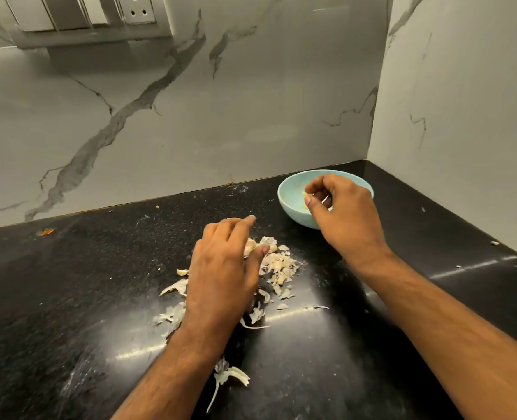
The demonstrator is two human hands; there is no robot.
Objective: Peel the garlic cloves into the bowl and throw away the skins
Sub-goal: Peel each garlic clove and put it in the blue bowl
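Clove (pixel 306 196) is pinched by right hand (pixel 340 212) over bowl (pixel 290 195); left hand (pixel 224 268) is curled round garlic (pixel 250 246) amid skins (pixel 278 268) on counter (pixel 69 283). Skins could be dropped into bowl if stuck to fingers.

- Black speckled glossy stone tabletop (pixel 327 374), runs into a corner of white grey-veined marble walls; light glare streaks across it.
- Small pale turquoise round bowl (pixel 290 195) sits on the tabletop near the back right corner.
- Loose heap of papery whitish garlic skins (pixel 281 268) at mid tabletop, left of and nearer than the bowl, apart from it.
- Single pale unpeeled garlic clove (pixel 182 271) just left of the heap.
- Stray curled skin strips (pixel 230 375) lie nearer the front edge.
- Small orange scrap (pixel 47 231) far left by the wall.
- Tiny white flecks (pixel 494 243) scattered at the right side.
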